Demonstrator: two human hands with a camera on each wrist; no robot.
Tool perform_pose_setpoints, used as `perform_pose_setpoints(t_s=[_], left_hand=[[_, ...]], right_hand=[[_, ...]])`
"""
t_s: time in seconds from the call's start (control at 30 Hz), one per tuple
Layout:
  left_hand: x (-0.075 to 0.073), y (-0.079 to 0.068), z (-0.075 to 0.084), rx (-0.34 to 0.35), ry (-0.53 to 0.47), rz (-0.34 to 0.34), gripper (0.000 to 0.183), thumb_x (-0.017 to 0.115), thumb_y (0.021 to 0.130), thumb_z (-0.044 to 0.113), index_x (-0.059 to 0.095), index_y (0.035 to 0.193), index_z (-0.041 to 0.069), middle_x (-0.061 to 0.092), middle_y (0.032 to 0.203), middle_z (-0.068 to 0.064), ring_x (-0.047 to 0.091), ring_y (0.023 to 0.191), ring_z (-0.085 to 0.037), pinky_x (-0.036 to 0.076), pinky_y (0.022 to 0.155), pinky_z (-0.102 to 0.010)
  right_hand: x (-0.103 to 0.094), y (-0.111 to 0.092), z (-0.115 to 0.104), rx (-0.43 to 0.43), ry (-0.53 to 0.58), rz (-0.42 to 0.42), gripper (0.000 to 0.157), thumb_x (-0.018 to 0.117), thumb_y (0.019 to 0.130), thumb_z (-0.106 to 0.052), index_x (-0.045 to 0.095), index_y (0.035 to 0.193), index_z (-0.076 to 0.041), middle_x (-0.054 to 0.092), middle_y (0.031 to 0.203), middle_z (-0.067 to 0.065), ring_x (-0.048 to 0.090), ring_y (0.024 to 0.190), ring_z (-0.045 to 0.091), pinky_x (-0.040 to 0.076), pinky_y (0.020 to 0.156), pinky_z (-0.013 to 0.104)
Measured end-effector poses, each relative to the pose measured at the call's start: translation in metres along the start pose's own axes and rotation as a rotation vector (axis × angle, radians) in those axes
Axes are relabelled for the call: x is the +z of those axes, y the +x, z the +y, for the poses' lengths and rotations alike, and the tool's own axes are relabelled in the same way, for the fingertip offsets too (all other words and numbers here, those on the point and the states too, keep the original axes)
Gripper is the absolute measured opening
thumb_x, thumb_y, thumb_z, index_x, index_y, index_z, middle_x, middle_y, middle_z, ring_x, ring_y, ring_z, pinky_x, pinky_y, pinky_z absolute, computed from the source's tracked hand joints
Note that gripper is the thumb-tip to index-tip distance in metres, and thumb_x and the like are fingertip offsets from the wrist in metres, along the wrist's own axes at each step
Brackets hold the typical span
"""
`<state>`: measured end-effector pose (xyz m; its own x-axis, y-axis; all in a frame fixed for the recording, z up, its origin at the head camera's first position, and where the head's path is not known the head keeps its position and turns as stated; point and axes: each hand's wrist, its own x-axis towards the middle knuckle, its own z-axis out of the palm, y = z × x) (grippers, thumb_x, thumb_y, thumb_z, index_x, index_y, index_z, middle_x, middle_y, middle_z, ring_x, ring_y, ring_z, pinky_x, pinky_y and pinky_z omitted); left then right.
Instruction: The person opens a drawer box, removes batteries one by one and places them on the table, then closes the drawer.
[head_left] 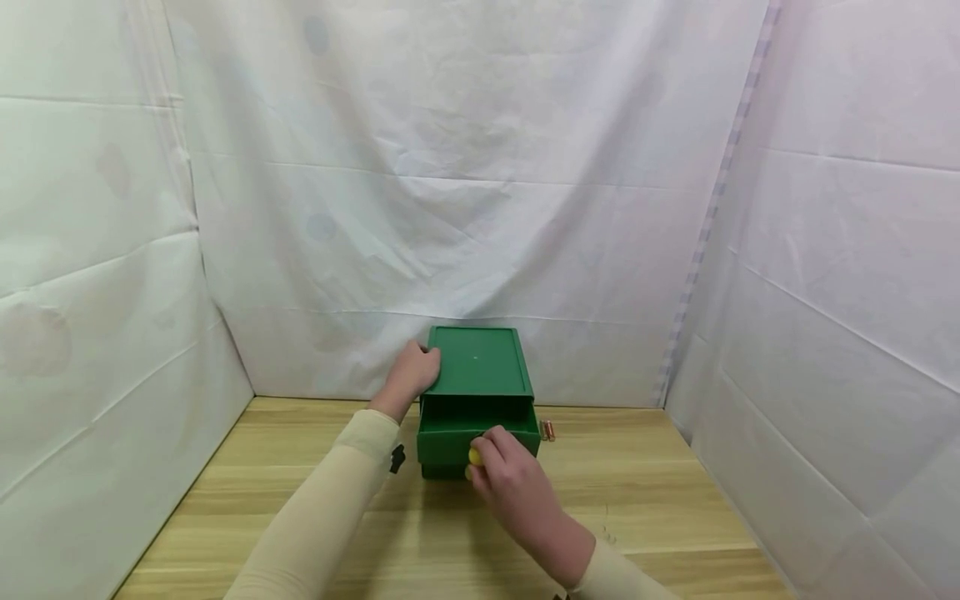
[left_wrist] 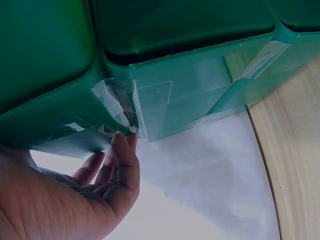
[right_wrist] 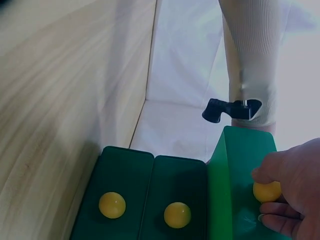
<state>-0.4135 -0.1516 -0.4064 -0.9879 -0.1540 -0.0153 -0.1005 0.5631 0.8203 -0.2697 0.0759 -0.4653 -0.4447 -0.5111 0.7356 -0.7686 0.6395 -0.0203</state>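
We see the green cabinet [head_left: 480, 362] on the counter [head_left: 300, 467], its top drawer [head_left: 442, 448] pulled out; the right grip [head_left: 517, 483] pinches that drawer's yellow knob [right_wrist: 267, 192], the left grip [head_left: 411, 371] holds the cabinet's left side.

Left hand [head_left: 411, 372] farther out, right hand [head_left: 516, 483] nearer — fingers [right_wrist: 282, 224] curled
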Motion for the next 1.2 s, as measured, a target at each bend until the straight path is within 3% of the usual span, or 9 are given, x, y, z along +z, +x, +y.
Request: perform_pose_setpoints(t_s=[0.67,1.2], left_hand=[[0.000,0.000,0.000,0.018,0.007,-0.005,0.062,0.038,0.114,0.041,0.040,0.159,-0.002,0.049,0.160,-0.024,0.055,0.131,-0.037,0.049,0.109,-0.055],[0.000,0.000,-0.002,0.026,-0.001,0.005,0.061,0.039,0.114,0.041,0.042,0.156,-0.003,0.051,0.157,-0.024,0.055,0.132,-0.037,0.048,0.109,-0.055]], right_hand=[[0.019,0.019,0.021,0.014,0.000,0.033,0.034,0.097,0.085,-0.005,0.074,0.111,-0.003,0.060,0.104,0.005,0.065,0.093,0.016,0.063,0.083,0.029],[0.031,0.027,0.030,0.081,0.015,0.008,0.032,0.094,0.090,-0.007,0.074,0.115,-0.005,0.060,0.108,0.005,0.066,0.098,0.018,0.063,0.087,0.032]])
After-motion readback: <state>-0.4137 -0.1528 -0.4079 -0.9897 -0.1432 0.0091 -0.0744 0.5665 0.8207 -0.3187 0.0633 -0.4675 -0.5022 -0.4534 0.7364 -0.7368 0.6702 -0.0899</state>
